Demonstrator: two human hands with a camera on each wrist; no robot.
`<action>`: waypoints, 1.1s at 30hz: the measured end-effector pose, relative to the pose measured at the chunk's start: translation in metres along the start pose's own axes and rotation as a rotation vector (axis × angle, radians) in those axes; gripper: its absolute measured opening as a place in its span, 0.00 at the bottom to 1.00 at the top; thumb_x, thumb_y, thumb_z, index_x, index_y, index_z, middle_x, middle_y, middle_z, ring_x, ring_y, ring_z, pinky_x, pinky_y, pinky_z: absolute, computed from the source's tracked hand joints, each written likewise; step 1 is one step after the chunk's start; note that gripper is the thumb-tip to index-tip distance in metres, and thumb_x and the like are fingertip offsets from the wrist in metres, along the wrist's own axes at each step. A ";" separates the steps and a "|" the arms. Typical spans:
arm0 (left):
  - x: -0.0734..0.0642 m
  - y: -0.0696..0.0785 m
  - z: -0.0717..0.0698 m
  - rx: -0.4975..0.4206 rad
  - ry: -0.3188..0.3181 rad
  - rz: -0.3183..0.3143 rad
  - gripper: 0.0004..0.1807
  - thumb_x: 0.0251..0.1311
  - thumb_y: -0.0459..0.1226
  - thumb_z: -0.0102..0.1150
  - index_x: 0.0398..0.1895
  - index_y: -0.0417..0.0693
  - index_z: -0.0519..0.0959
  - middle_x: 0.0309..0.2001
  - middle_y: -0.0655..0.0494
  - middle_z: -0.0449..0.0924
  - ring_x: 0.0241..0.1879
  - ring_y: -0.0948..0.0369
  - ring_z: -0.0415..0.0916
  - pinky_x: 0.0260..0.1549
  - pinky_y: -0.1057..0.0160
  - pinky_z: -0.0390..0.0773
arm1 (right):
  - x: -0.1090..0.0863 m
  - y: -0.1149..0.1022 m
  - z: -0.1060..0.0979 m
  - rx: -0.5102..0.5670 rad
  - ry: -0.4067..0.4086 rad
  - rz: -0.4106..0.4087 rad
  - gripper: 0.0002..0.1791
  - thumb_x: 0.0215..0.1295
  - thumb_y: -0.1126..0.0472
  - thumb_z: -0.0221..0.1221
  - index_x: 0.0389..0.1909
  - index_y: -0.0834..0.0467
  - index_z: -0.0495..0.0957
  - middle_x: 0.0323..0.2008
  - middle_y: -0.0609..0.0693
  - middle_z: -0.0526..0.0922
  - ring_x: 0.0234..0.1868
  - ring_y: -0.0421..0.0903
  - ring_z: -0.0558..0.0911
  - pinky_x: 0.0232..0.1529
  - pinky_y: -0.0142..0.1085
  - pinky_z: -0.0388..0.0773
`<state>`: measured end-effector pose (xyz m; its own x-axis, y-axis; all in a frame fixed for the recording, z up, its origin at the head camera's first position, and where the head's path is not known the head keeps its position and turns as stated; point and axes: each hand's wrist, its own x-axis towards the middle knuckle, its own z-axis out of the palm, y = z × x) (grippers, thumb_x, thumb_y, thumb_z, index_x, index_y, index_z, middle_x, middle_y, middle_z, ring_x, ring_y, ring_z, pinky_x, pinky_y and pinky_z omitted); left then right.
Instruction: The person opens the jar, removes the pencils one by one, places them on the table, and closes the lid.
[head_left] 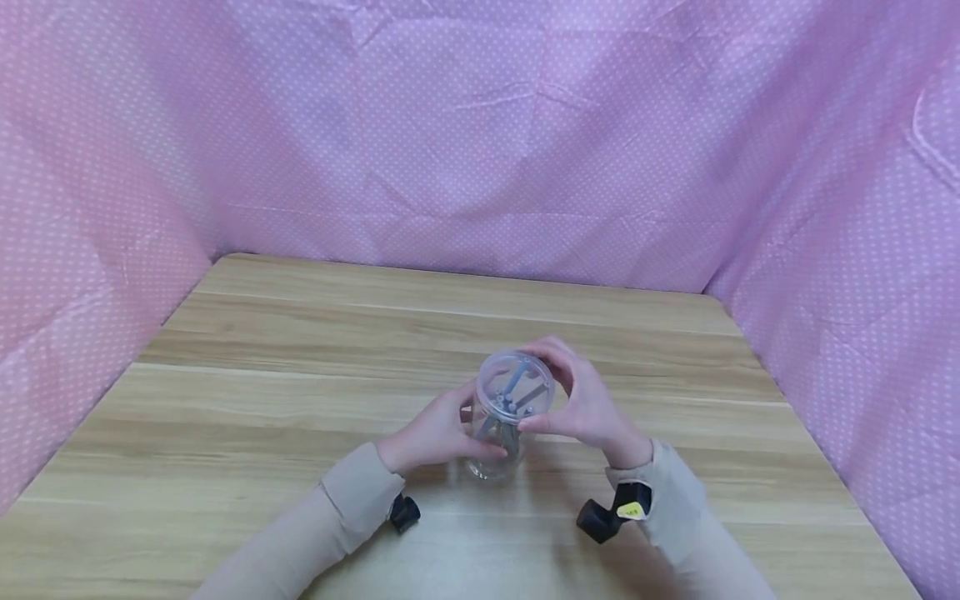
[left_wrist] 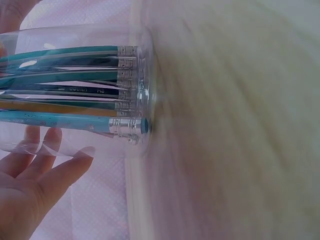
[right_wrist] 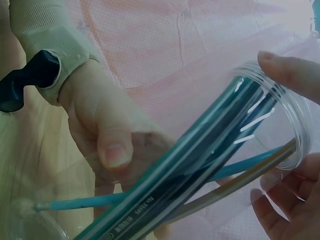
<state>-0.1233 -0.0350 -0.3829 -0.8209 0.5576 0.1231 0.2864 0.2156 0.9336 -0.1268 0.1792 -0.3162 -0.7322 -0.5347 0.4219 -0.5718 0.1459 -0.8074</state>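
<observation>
Both hands hold one clear plastic jar (head_left: pixel 491 467): the left hand (head_left: pixel 435 429) curls partway open around its lower body, thumb in front, while the right hand (head_left: pixel 588 408) grips the round clear lid (head_left: pixel 497 379) between thumb and fingers, spread about as wide as the rim. The jar is near the middle of the front half of the tabletop (head_left: pixel 300 333), its long axis close to upright, lid upward and base downward (whether the base touches the wood I cannot tell).

Inside, a bundle of dark green pencils (left_wrist: pixel 90 76) runs lengthwise, metal ferrules at the base and the other ends toward the lid. A light blue pencil (left_wrist: pixel 55 119) also has its eraser end down; in the right wrist view it slants across the bundle, as does a yellow-brown pencil (right_wrist: pixel 235 185).

One dark barrel seems to read "HB" after a word too soft to make out. The right wrist view shows upside-down print with what looks like "No.", its digits unclear. A yellow sticker (head_left: pixel 631 510) on the right wrist's black camera (head_left: pixel 600 522) bears illegible marks.
</observation>
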 end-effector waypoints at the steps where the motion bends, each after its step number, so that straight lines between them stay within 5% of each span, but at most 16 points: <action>1: 0.000 0.000 0.000 0.001 0.000 -0.002 0.42 0.43 0.38 0.74 0.65 0.50 0.66 0.57 0.55 0.75 0.58 0.54 0.72 0.57 0.51 0.74 | 0.001 0.001 -0.001 0.009 -0.013 -0.011 0.40 0.38 0.66 0.74 0.56 0.72 0.69 0.48 0.63 0.74 0.49 0.39 0.74 0.56 0.26 0.72; 12: -0.001 -0.001 -0.005 0.016 -0.025 -0.015 0.51 0.38 0.37 0.77 0.69 0.53 0.60 0.60 0.58 0.71 0.61 0.54 0.69 0.58 0.49 0.72 | 0.005 0.009 -0.004 0.066 -0.082 -0.039 0.41 0.44 0.62 0.73 0.60 0.71 0.66 0.51 0.65 0.71 0.52 0.40 0.74 0.58 0.28 0.71; 21: -0.001 0.002 -0.004 0.024 -0.047 -0.018 0.53 0.39 0.38 0.77 0.71 0.54 0.56 0.63 0.60 0.68 0.63 0.53 0.67 0.60 0.48 0.71 | -0.009 0.000 0.007 0.024 0.072 0.027 0.44 0.37 0.74 0.72 0.62 0.69 0.65 0.54 0.62 0.71 0.54 0.39 0.72 0.59 0.27 0.70; 27: -0.002 0.001 -0.004 0.007 -0.044 -0.008 0.53 0.39 0.36 0.76 0.71 0.54 0.56 0.64 0.61 0.67 0.64 0.54 0.66 0.60 0.48 0.70 | -0.011 -0.012 0.019 -0.097 0.190 0.130 0.43 0.34 0.72 0.74 0.58 0.65 0.69 0.54 0.57 0.75 0.52 0.41 0.74 0.56 0.27 0.71; 33: -0.003 0.000 -0.003 -0.005 -0.029 0.012 0.56 0.39 0.37 0.77 0.72 0.57 0.52 0.66 0.58 0.65 0.65 0.53 0.64 0.60 0.47 0.70 | -0.008 -0.017 0.022 -0.162 0.219 0.177 0.40 0.38 0.69 0.74 0.57 0.62 0.70 0.52 0.53 0.77 0.51 0.49 0.75 0.53 0.31 0.74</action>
<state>-0.1223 -0.0392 -0.3818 -0.8029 0.5829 0.1249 0.2938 0.2045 0.9338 -0.1029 0.1631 -0.3153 -0.8777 -0.3004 0.3734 -0.4669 0.3603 -0.8076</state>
